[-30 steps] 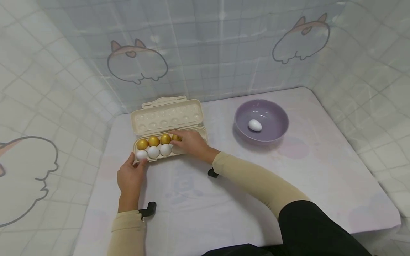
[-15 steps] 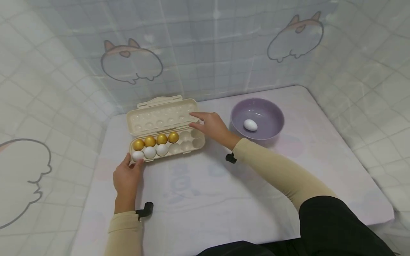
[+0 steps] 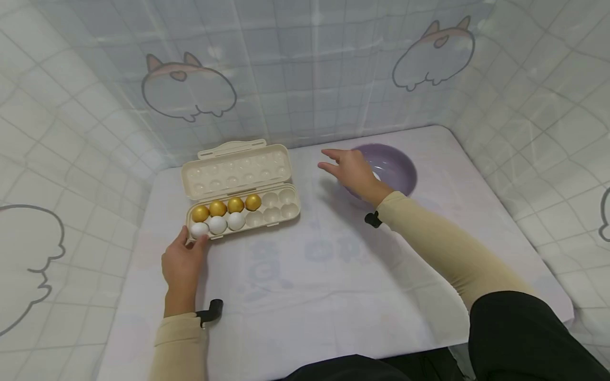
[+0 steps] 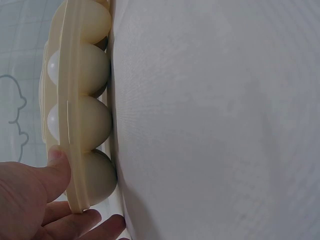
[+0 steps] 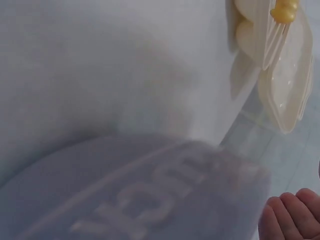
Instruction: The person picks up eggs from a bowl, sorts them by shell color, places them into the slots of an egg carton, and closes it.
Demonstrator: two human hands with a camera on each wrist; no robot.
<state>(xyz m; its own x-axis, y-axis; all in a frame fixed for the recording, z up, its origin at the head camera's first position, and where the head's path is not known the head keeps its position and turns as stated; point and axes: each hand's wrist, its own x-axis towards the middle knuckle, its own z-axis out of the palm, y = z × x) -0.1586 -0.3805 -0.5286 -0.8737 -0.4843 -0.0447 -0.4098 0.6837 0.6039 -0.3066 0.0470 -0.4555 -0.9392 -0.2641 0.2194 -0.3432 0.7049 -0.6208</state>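
Note:
A cream egg carton [image 3: 272, 215] lies with its lid raised at the left of the table. Several golden eggs [image 3: 235, 205] fill part of its back row, and three white eggs [image 3: 217, 225] sit in front of them; the cups to the right are bare. My left hand [image 3: 183, 264] grips the carton's left end; the left wrist view has its thumb on the rim [image 4: 74, 125] and fingers beneath. Over the near left side of a purple bowl [image 3: 402, 166], my right hand [image 3: 353, 172] hovers, thumb and fingers apart, holding nothing visible. It mostly hides a white egg [image 3: 377, 176] in the bowl.
A pale cloth covers the table [image 3: 305, 296]. Behind it and on both sides hang tile-patterned curtains [image 3: 295, 79] with cartoon animal drawings. The carton's raised lid [image 3: 235, 172] stands close to the back curtain.
My right hand has let go of a golden egg in the carton's back row and moved right to the bowl. The left hand keeps its grip on the carton.

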